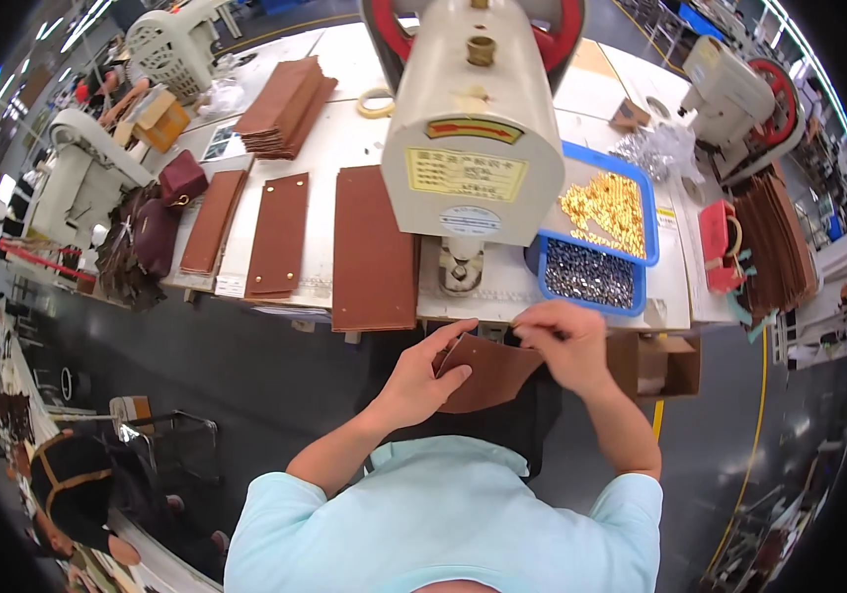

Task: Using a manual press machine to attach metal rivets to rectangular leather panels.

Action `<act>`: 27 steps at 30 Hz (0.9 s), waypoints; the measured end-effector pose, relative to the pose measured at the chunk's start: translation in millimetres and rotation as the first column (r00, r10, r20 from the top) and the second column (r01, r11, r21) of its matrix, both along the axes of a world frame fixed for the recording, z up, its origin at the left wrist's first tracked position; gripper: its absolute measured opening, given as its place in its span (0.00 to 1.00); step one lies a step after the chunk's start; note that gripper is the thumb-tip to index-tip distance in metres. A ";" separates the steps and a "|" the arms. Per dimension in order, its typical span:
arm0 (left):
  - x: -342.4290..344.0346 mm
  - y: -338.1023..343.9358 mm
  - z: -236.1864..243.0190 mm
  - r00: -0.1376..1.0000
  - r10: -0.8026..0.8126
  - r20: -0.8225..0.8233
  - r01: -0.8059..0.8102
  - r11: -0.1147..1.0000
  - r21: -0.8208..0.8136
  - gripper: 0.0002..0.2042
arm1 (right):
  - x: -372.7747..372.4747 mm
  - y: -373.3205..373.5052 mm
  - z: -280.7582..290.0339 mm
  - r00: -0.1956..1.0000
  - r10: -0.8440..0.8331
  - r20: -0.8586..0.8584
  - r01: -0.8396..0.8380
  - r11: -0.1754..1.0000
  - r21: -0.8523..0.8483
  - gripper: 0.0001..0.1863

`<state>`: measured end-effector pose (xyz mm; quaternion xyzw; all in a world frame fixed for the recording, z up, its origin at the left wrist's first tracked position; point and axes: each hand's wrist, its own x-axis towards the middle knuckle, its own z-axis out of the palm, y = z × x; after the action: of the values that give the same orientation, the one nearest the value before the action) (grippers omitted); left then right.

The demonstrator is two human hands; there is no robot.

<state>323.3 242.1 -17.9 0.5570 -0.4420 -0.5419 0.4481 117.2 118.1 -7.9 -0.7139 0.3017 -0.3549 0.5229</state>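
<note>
White worktable carries brown leather panels, a press machine, blue tray.

The machine stands on the table, a tray to its right, leather panels to its left.

A long white worktable stands on a dark grey floor with yellow lines, under ceiling strip lights.

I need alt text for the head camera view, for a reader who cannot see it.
Two bare hands, left hand and right hand, hold a brown leather piece at the table edge, below a cream press machine. More brown leather panels lie to the left; a blue tray of gold and dark metal parts sits to the right.
</note>
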 end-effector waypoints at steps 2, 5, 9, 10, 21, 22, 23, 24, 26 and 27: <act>-3.2 -3.7 -6.1 0.999 -0.028 0.025 0.030 0.999 -0.044 0.26 | 5.0 19.0 -5.6 0.999 0.025 0.020 -0.026 0.999 0.039 0.08; -7.3 -3.6 -7.1 0.999 -0.035 0.001 0.035 0.999 -0.028 0.21 | 5.4 25.5 -21.6 0.999 0.033 -0.023 -0.035 0.996 -0.076 0.09; -7.5 -0.2 -6.9 0.996 -0.024 -0.085 0.031 0.996 0.086 0.18 | 7.9 32.2 -19.0 0.997 0.046 -0.066 -0.052 0.994 -0.092 0.08; -7.9 0.5 -8.1 0.996 -0.023 -0.086 0.031 0.996 0.087 0.18 | 8.4 32.5 -18.8 0.996 0.043 -0.084 -0.049 0.996 -0.079 0.08; -8.0 5.2 -11.2 0.974 -0.035 0.222 0.049 0.997 -0.054 0.14 | 7.2 23.2 -20.5 0.983 0.123 -0.134 -0.100 0.981 0.167 0.10; -8.3 7.0 -10.2 0.974 -0.032 0.224 0.045 0.998 -0.054 0.14 | 5.6 15.8 -18.8 0.958 0.250 -0.139 -0.212 0.947 0.242 0.10; -9.0 7.3 -9.0 0.956 -0.025 0.292 0.061 0.992 -0.115 0.13 | -1.9 5.2 -23.0 0.944 0.292 -0.153 -0.253 0.939 0.232 0.11; -9.5 8.0 -8.7 0.934 -0.011 0.356 0.078 0.982 -0.174 0.12 | -10.8 -6.0 -36.8 0.966 0.146 -0.211 -0.099 0.971 0.217 0.09; -7.6 8.4 -15.8 0.902 0.042 0.429 0.117 0.934 -0.338 0.11 | -21.4 -43.9 -48.3 0.896 -0.272 -0.351 0.179 0.944 -0.276 0.09; -7.3 7.8 -19.1 0.867 0.109 0.486 0.163 0.860 -0.484 0.11 | -30.0 -62.2 -57.2 0.833 -0.378 -0.404 0.208 0.891 -0.404 0.10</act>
<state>316.0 249.9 -37.0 0.5321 -0.6775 -0.2501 0.4420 87.2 55.9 -65.2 -0.8028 0.4603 -0.2942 0.2390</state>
